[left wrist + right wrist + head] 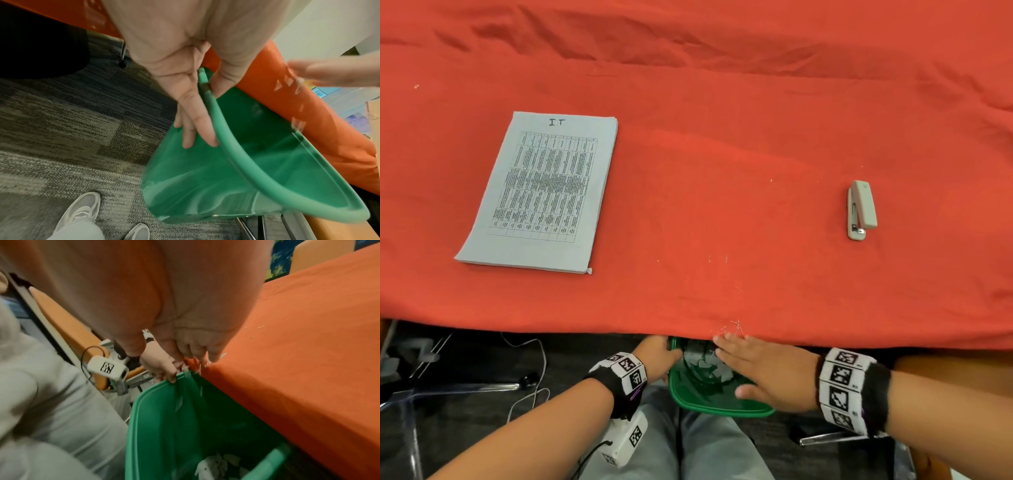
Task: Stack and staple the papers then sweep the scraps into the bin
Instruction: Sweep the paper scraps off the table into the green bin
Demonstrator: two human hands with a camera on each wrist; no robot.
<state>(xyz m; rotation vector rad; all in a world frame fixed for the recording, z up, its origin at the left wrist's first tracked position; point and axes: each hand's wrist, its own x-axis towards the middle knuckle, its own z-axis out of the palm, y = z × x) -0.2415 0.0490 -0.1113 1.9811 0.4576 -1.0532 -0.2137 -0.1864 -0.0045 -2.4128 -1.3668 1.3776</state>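
A green bin [719, 407] is held just under the table's near edge, over my lap. My left hand [659, 356] grips its rim [205, 91], thumb inside and fingers flat on the outer wall. My right hand [760, 366] hovers flat over the bin's mouth, its fingertips at the cloth edge [202, 358]. Paper scraps [287, 82] are falling past the cloth into the bin, and white scraps [213, 465] lie at its bottom. A stack of printed papers [541, 192] lies at the left of the red cloth. The grey stapler [861, 209] lies at the right.
The red cloth [722, 154] covers the whole table and carries tiny specks near its front edge [729, 329]. Below are my grey-trousered legs [688, 448], white shoes [80, 211], patterned carpet, cables [534, 363] and chair legs.
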